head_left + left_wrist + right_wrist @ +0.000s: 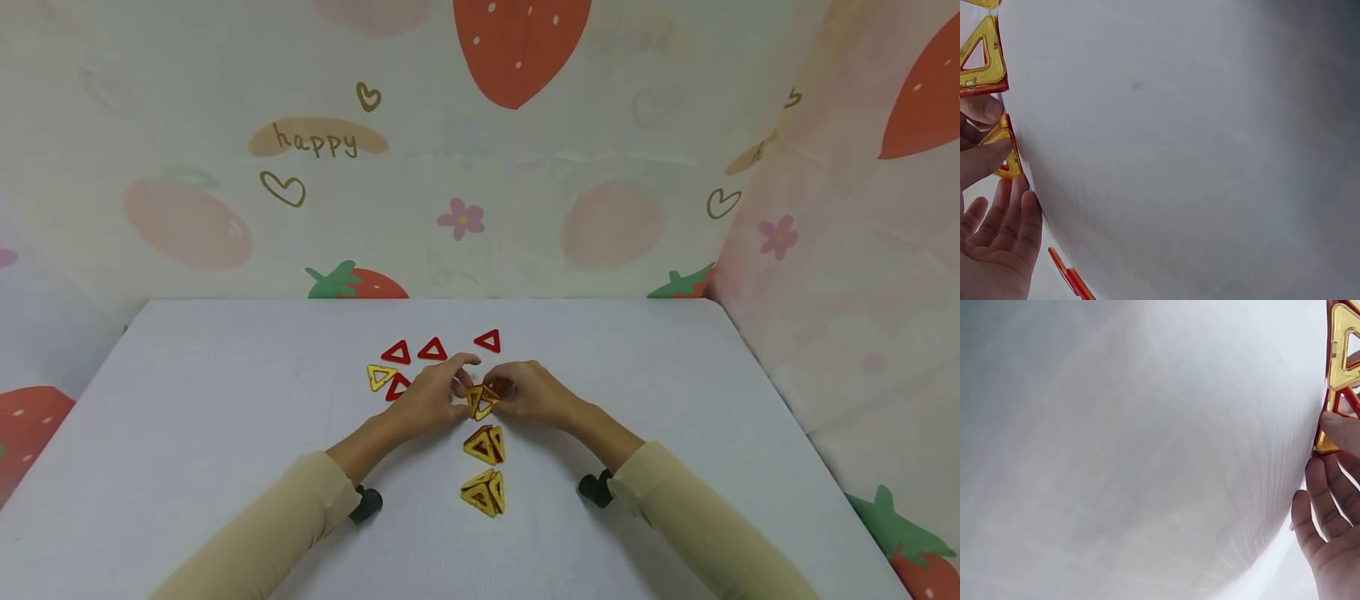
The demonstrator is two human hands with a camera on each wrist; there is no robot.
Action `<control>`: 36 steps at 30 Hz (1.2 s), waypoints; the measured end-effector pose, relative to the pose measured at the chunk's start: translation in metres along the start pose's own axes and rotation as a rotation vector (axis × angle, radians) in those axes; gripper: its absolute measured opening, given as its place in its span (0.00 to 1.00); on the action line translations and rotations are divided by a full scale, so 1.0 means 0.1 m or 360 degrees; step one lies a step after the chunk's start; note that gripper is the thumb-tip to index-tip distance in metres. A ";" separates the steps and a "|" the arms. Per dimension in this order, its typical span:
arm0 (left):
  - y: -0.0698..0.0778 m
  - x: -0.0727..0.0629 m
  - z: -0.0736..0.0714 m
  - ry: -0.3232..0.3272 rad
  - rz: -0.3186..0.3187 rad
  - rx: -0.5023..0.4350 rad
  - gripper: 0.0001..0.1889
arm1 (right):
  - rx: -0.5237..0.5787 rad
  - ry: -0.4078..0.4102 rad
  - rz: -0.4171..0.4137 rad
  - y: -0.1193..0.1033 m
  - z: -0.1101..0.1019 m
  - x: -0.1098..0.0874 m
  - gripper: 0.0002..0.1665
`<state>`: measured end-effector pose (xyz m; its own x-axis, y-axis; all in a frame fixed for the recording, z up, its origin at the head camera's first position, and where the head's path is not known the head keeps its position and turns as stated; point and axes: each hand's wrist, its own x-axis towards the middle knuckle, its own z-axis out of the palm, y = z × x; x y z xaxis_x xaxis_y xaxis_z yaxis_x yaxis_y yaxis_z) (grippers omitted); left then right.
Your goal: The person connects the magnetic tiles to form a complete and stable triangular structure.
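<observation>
In the head view, my left hand (429, 397) and right hand (534, 395) meet over a small pyramid of yellow and red triangle tiles (475, 402). The left thumb presses the yellow face of the pyramid (1010, 164), with fingers behind and below it. From the other side, my right thumb and fingers pinch an edge of the pyramid (1327, 440). Whether all its sides touch is hidden by the fingers. Nearer to me stand two similar pyramids, a middle one (476, 450) and a front one (480, 498).
Beyond the left hand lie a yellow triangle tile (371, 377), a partly covered red tile (392, 392) and two more red tiles, one being (432, 358). Another red tile (497, 342) lies farther back. A printed cloth (510, 167) hangs behind the white table (225, 400).
</observation>
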<state>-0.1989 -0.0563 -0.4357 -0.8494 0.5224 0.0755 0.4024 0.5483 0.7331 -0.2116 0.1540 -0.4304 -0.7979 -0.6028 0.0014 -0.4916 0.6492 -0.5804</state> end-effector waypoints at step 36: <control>-0.02 0.00 0.00 0.0008 -0.0008 0.0039 0.36 | -0.0008 0.0069 0.0050 0.01 -0.07 0.09 0.16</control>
<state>-0.1997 -0.0579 -0.4372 -0.8531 0.5163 0.0754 0.4063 0.5666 0.7168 -0.2220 0.1523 -0.4250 -0.8270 -0.5618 0.0186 -0.4679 0.6696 -0.5768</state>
